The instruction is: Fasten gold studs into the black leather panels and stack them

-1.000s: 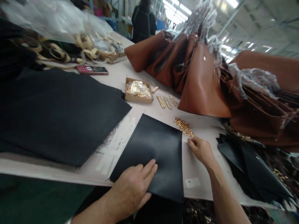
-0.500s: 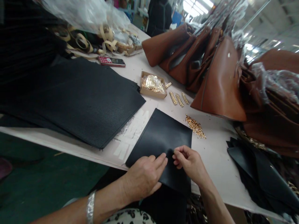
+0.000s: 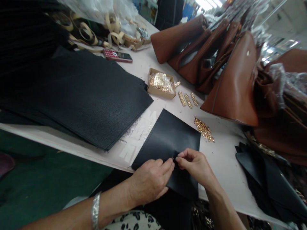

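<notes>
A black leather panel (image 3: 165, 134) lies at the table's front edge, partly under both hands. My left hand (image 3: 153, 179) rests on its near part, fingers stretched out and lying together, the thumb near the panel's edge. Just right of those fingertips, my right hand (image 3: 194, 164) is closed in a pinch on a tiny shiny metal piece (image 3: 177, 157), held against the panel. Its exact shape is too small to make out. A heap of small gold metal pieces (image 3: 203, 129) lies beyond the panel's right corner.
Large black leather sheets (image 3: 96, 99) are stacked on the left. Behind the panel are a cardboard box (image 3: 161, 92) of bagged gold pieces, several gold strips (image 3: 188, 100) and a red phone (image 3: 117, 56). Brown bags (image 3: 232, 83) stand right, with black pieces (image 3: 261, 179) nearer.
My right hand has moved slightly left, closer to my left fingertips, and a shiny speck now shows in its pinch. The whole view has shifted a little.
</notes>
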